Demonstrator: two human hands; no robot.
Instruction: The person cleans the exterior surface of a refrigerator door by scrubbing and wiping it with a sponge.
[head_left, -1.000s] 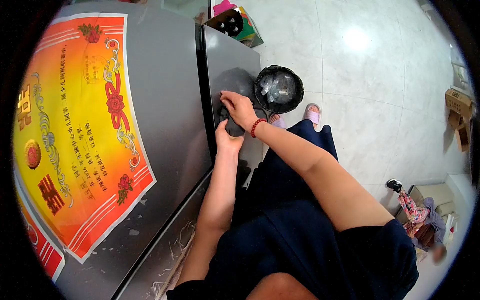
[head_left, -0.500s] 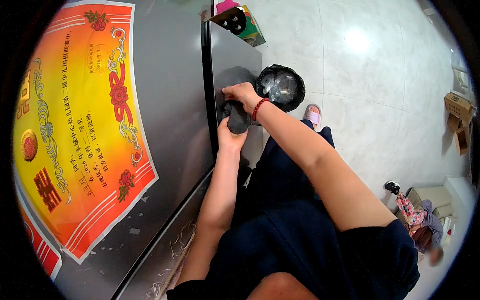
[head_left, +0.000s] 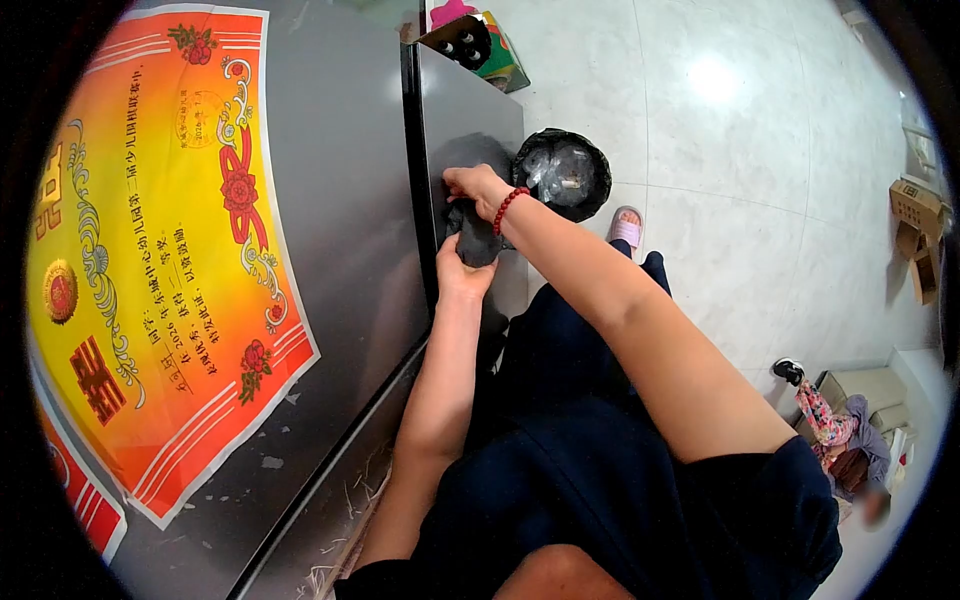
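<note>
A dark, soft-looking bundle (head_left: 478,236) is between my two hands, close to the grey appliance door (head_left: 460,110). My left hand (head_left: 464,272) closes round its lower end, with the thumb up along its side. My right hand (head_left: 478,188), with a red bead bracelet (head_left: 508,208) at the wrist, pinches at its upper end. What the bundle is made of is too dark to tell. Just beyond my right hand stands a round bin (head_left: 590,203) lined with a black bag, with clear plastic waste inside.
A large orange and yellow certificate (head_left: 180,250) is stuck on the grey surface at left. A box with colourful things (head_left: 500,60) stands at the top. Cardboard boxes (head_left: 915,210) are at the far right. Another person (head_left: 850,440) is by a pale sofa (head_left: 870,390).
Since the first frame, my right hand has shifted slightly up and more of the dark bundle shows. The view has moved a little. From the middle frame, little differs.
</note>
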